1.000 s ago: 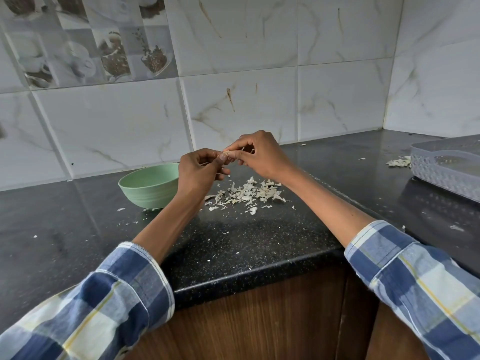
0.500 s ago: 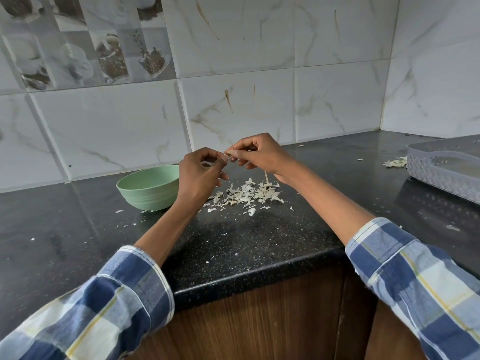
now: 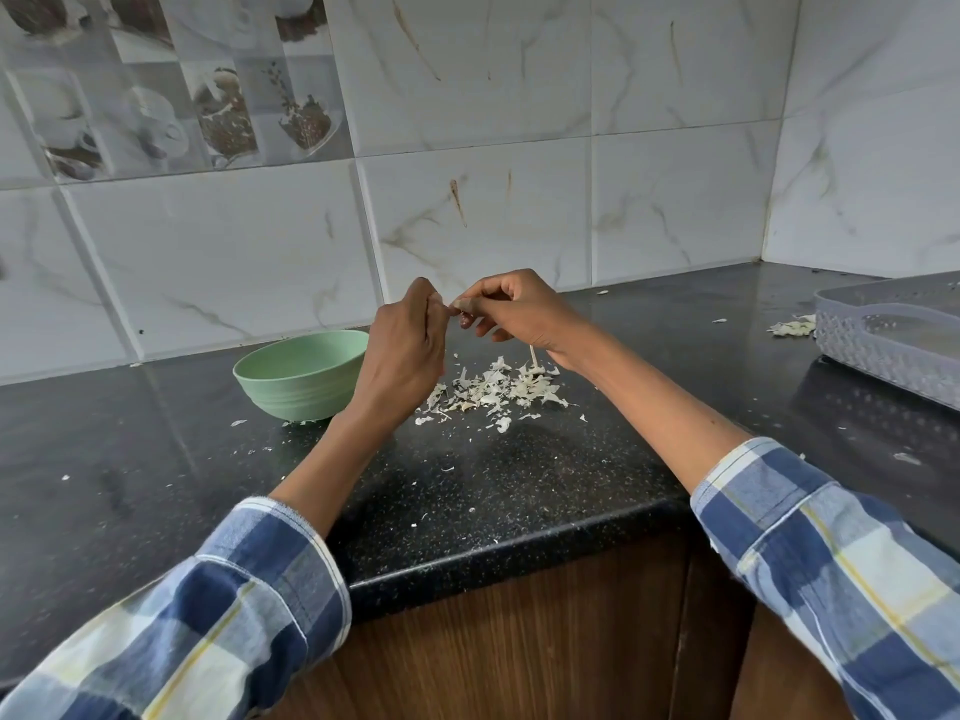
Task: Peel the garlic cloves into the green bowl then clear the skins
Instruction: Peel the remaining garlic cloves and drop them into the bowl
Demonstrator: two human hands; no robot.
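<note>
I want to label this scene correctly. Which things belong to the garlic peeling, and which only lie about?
Belong to the job:
small pale garlic clove, pinched by left hand and right hand
round green plastic bowl
pile of white papery skins

Lying about:
grey perforated plastic tray
smaller skin heap beside it

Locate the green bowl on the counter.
In the head view, the green bowl stands left of centre, beside the left hand, near the tiled wall.
</note>
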